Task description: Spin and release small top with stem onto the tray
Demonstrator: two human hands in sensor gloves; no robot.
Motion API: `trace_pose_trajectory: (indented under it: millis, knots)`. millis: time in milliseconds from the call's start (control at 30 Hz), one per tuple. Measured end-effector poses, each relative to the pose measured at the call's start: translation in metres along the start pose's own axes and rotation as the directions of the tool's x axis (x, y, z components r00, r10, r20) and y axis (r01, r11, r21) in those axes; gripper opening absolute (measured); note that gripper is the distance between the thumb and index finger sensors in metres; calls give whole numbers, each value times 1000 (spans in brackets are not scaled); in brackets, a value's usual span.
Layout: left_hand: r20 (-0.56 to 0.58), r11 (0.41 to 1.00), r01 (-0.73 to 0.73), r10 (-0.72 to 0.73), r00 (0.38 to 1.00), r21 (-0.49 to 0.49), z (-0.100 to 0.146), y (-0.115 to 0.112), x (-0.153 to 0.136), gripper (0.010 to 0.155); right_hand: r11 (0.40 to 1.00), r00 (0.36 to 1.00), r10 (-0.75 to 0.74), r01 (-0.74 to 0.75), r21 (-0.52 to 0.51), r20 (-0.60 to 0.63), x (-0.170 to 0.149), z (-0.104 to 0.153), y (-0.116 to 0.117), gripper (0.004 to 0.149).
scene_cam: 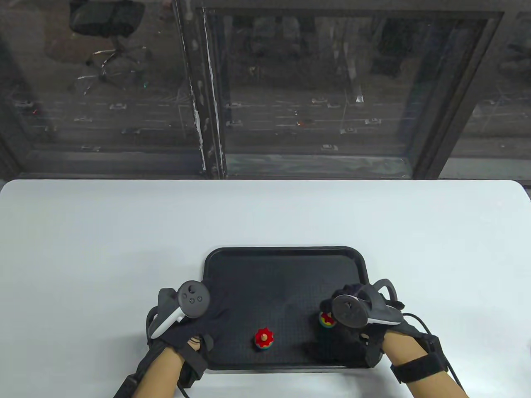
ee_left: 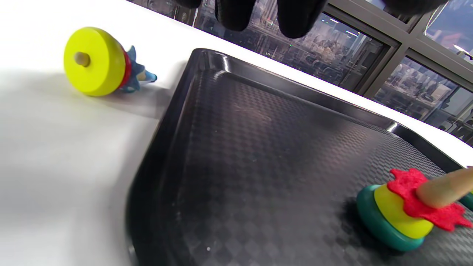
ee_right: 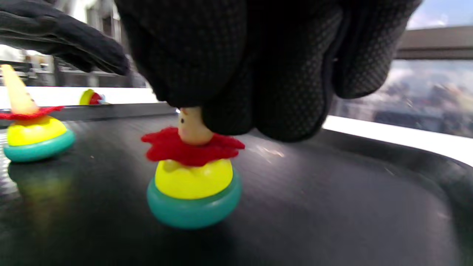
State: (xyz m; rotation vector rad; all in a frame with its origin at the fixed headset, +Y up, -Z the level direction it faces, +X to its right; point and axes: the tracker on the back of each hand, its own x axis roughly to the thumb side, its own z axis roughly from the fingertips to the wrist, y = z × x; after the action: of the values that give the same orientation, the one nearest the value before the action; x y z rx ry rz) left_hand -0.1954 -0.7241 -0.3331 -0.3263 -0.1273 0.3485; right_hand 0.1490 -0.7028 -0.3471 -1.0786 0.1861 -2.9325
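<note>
Right hand (ee_right: 258, 70) pinching the wooden stem of the small top (ee_right: 192, 173), fingertips (ee_right: 229, 118) curled round it, tip on the black tray (scene_cam: 286, 269) near its right front. Left hand (scene_cam: 186, 315) relaxed at the tray's left edge, fingers loose, holding nothing. Likely light, rigid, smooth wood; best gripped high on the stem. 1 second top (scene_cam: 264, 338) resting mid-tray, tilted.

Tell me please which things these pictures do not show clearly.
- Stem of the held top: the right hand covers its upper part in the right wrist view.
- The same top in the table view: mostly hidden under that hand's tracker.
- Third top lying on the table: under the left hand in the table view.
- Left fingers: cut off by the left wrist view's top edge.
</note>
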Motion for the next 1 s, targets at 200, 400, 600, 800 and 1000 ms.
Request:
trace_pose_trajectory:
  millis: [200, 400, 600, 800, 1000]
  knots:
    - [-5, 1000, -15, 15, 1000, 2, 0, 1, -1, 78, 994, 991, 102, -99, -38, 89, 18, -27, 4, 38]
    - [-9, 999, -42, 42, 999, 5, -1, 3, -3, 78, 992, 990, 119, -114, -59, 81, 16, -36, 11, 38]
    - [-147, 993, -46, 62, 987, 107, 4, 17, -17, 79, 892, 840, 407, -449, -40, -359, -10, -27, -1, 66]
    - [-403, 977, -60, 140, 904, 205, 11, 29, -62, 67, 945, 811, 165, -293, -145, -561, -32, 24, -59, 61]
    - [-514, 987, -15, 97, 852, 161, 5, 17, -78, 64, 982, 662, -167, 50, -180, -731, -59, 84, -74, 61]
